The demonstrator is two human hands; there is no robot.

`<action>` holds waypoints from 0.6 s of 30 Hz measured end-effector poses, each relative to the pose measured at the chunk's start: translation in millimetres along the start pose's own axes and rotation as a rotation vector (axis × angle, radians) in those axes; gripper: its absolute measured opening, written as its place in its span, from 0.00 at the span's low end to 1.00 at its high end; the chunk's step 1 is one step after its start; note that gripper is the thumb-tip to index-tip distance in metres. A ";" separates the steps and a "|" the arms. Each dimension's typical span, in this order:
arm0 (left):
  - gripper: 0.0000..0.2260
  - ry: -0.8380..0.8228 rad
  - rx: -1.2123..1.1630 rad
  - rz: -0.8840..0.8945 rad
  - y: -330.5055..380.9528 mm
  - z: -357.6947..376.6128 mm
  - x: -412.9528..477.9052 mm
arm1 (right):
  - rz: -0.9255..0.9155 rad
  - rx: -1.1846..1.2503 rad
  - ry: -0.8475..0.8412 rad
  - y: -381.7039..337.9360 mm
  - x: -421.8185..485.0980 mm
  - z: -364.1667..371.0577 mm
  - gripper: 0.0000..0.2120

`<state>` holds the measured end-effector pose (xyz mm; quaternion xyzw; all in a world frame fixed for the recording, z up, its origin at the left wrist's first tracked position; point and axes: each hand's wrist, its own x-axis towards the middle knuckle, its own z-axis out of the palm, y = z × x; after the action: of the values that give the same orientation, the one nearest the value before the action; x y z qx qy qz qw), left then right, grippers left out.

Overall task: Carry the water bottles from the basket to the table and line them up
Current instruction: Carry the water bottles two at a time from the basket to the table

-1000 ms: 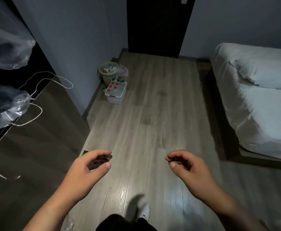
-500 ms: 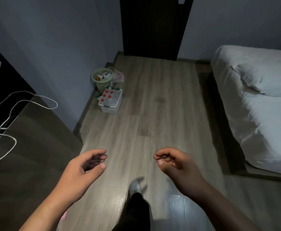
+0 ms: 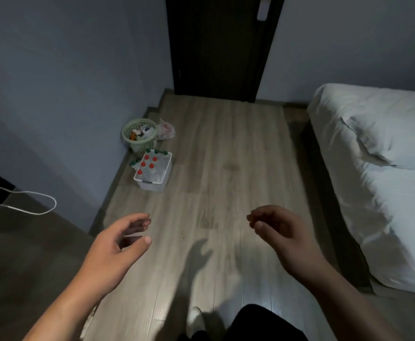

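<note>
Ahead, basket (image 3: 153, 172) of water bottles (image 3: 147, 166) on floor, left hand (image 3: 117, 244) and right hand (image 3: 279, 233) grips loosely curled, empty

Red-capped bottles (image 3: 148, 166) — green bin (image 3: 140, 139)

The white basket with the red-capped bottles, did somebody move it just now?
No. The white basket still sits right in front of the green bin by the wall. Only the camera moved; both hands are empty.

Wooden floor (image 3: 226, 193) carries clear basket (image 3: 163, 179) of bottles (image 3: 149, 166) beside green bin (image 3: 140, 143).
</note>
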<state>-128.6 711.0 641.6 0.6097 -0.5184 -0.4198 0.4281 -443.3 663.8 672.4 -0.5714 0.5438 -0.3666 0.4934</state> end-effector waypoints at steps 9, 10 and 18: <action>0.20 -0.029 0.043 -0.035 10.5 41.8 101.0 | 0.049 0.022 0.026 14.0 102.5 -46.2 0.08; 0.20 -0.021 0.042 -0.039 12.6 46.7 113.1 | 0.048 0.023 0.016 15.1 116.5 -51.4 0.08; 0.19 0.086 -0.010 -0.053 40.4 79.8 222.3 | 0.034 0.025 -0.093 15.2 239.7 -93.1 0.06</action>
<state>-191.5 479.8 642.7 0.6385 -0.4812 -0.4071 0.4416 -502.7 414.0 652.3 -0.5724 0.5250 -0.3380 0.5316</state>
